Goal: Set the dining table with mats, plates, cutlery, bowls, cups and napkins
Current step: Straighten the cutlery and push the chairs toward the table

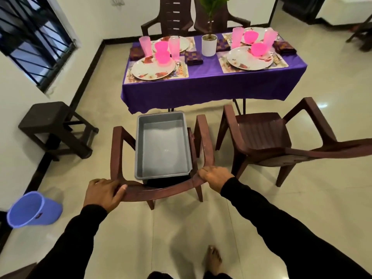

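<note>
1. Left hand [104, 193]: curled over the top rail of the near chair [161, 190], thumb laid along the rail's front edge, gripping it at the left corner.
2. Right hand [215, 178]: wrapped over the same rail at the right corner, fingers folded down out of sight behind it.
3. On that chair's seat: a grey tub [163, 146], nothing visible inside, sitting between the armrests.
4. Just right of it: a second chair [267, 137], turned at an angle, seat bare.
5. Beyond both: the table [213, 77] under a purple cloth, well apart from the hands.
6. Left half of the table: two mats, the near one [181, 72] carrying a plate [153, 68] with a pink bowl [162, 57] on it; two pink cups [145, 45] and dark napkins [194, 58] close by.
7. Right half: the same layout, two plates on mats, two bowls, two cups, napkins at the sides.
8. Cutlery: something metallic beside the near left plate, too blurred to name piece by piece.
9. Centre: a white potted plant [209, 45].
10. Far side: two more chairs against the wall.
11. On the floor, left: a dark stool [54, 127] and a tipped blue bucket [34, 209].
12. Progress, judged: four places look fully laid and the tub looks used up, so likely only tidying the tub away and pushing chairs in remains.
</note>
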